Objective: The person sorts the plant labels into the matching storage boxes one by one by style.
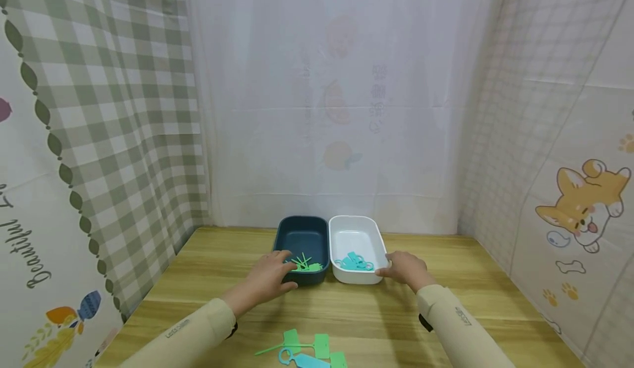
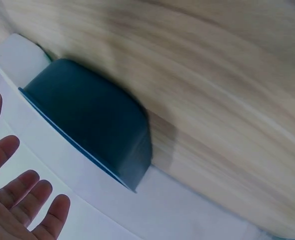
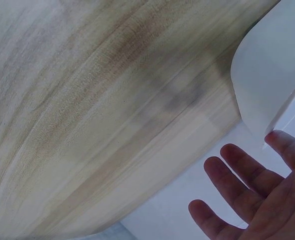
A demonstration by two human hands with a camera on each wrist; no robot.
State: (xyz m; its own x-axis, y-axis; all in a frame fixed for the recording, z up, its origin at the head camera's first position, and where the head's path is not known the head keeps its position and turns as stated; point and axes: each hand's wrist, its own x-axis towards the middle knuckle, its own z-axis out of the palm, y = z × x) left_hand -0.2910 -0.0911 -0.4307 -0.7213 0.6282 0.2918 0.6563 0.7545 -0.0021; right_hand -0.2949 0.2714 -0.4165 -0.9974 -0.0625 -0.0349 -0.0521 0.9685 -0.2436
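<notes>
A dark blue bin [image 1: 302, 240] and a white bin [image 1: 355, 278] stand side by side on the table. Green plastic tag ties [image 1: 312, 267] lie inside the dark one, turquoise ring-ended tags [image 1: 354, 261] inside the white one. My left hand [image 1: 264, 279] is at the dark bin's near left corner, fingers spread; the left wrist view shows it apart from that bin [image 2: 92, 117]. At the white bin's right side is my right hand [image 1: 407, 269]. In the right wrist view its index fingertip touches the rim of the white bin [image 3: 267, 75], other fingers extended; the thumb is mostly cut off.
Nearer on the wooden table [image 1: 396, 324] lie several green tags [image 1: 321, 346] and a blue ring-ended tag [image 1: 310, 362], cut by the frame's lower edge. A white curtain [image 1: 337, 137] hangs behind, a checked cloth [image 1: 143, 109] at left, a printed cloth [image 1: 555, 137] at right.
</notes>
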